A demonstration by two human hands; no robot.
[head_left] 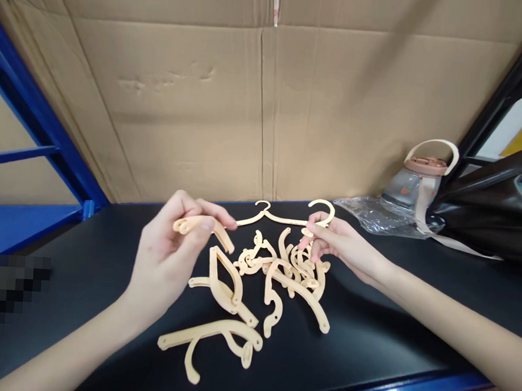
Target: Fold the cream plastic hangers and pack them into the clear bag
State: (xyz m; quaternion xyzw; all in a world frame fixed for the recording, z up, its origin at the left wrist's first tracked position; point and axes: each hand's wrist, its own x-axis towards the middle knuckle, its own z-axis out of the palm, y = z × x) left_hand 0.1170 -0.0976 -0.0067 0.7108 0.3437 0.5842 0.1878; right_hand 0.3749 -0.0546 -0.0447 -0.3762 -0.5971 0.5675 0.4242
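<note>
My left hand point(169, 255) is raised over the black shelf top point(367, 338) and pinches a beige plastic hanger arm point(203, 227) between thumb and fingers. My right hand point(338, 241) holds a beige hook piece point(322, 214) by its lower end, just above the pile. Between the hands lies a heap of several loose beige hanger parts point(278, 273), arms and hooks tangled together. An assembled beige hanger point(264, 214) lies flat behind the heap, near the cardboard.
Brown cardboard point(267, 101) walls off the back. At the right stand a clear bottle with a brown lid and beige strap point(414, 184), crumpled clear plastic point(370, 217) and a black bag point(494, 210). Blue shelf frame point(34, 146) rises at the left; the front edge is blue.
</note>
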